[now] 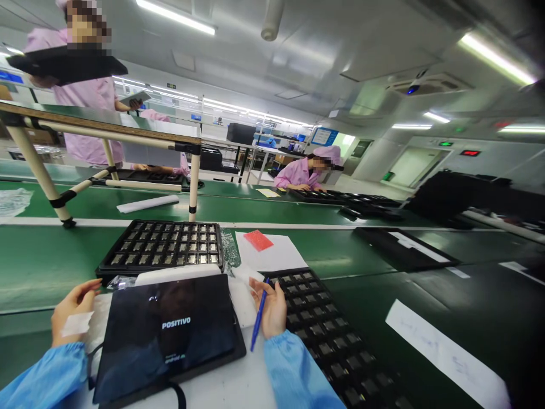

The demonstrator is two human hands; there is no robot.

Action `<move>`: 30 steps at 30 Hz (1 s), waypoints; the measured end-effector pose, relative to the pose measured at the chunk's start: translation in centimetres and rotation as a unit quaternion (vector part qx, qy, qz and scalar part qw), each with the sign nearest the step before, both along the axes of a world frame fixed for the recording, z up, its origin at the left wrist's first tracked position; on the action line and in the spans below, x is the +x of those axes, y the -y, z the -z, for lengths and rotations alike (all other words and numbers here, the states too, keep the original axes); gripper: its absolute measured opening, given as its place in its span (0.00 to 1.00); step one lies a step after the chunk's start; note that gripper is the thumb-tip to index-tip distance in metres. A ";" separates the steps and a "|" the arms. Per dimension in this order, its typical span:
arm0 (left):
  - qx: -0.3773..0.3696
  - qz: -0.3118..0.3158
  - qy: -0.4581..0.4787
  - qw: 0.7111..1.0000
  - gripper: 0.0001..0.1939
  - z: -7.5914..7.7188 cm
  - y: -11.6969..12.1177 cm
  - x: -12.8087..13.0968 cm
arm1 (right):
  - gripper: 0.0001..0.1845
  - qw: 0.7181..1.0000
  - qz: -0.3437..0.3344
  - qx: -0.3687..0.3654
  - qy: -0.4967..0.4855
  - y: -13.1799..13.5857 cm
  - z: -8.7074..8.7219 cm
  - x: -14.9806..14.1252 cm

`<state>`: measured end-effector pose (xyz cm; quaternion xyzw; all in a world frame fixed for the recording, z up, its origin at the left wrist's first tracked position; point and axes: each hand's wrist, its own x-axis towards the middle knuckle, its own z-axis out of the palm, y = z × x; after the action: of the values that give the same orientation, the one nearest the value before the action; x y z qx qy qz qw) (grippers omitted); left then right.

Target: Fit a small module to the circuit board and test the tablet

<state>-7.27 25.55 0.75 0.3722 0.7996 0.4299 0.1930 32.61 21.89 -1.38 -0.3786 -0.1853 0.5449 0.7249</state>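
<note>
At the bottom of the frame, on the green table (51, 255), a black tray (162, 245) holds rows of small metal parts; a second tray (336, 335) lower right holds dark ones. Between them lies a tablet (166, 335) showing "POSITIVO". The left hand (72, 312) rests by the tablet's left edge, grip loosely open, holding nothing. The right hand (270, 309), palm up by the right edge, has its grip closed around a blue pen (258, 321).

Long green benches (51, 255) run across a bright factory hall, a pipe-frame shelf (106, 128) standing over one; strip lights (496, 57) line the grey ceiling (323, 51).
</note>
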 end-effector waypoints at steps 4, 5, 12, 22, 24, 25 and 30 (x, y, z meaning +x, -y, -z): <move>0.009 0.001 -0.003 1.000 0.17 0.7 -0.2 -0.5 | 0.23 1.000 -0.001 0.003 -0.002 0.0 0.0 -0.1; 0.011 0.001 -0.005 1.000 0.17 1.0 -0.3 -0.6 | 0.23 1.000 0.000 0.002 -0.002 0.0 0.0 -0.1; 0.026 0.012 0.000 1.000 0.17 1.6 -0.4 -0.9 | 0.22 1.000 0.001 -0.005 -0.008 0.0 0.2 0.0; 0.070 0.007 0.042 0.997 0.12 1.1 -0.3 -0.2 | 0.23 0.999 -0.027 -0.015 -0.024 0.1 -0.3 0.1; 0.101 0.004 0.068 0.993 0.13 1.1 -0.4 -0.1 | 0.23 0.999 -0.031 -0.017 -0.026 0.1 -0.2 0.1; 0.121 0.000 0.080 0.989 0.14 1.1 -0.5 -0.1 | 0.22 0.999 -0.031 -0.018 -0.027 0.1 -0.2 0.1; 0.214 -0.046 0.097 0.971 0.21 0.7 -0.7 -1.0 | 0.21 0.999 -0.028 -0.017 -0.021 0.0 -0.2 0.0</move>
<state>-8.28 26.29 0.08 0.3243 0.6828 0.6334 0.1654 32.60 21.85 -1.19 -0.3744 -0.1715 0.5760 0.7061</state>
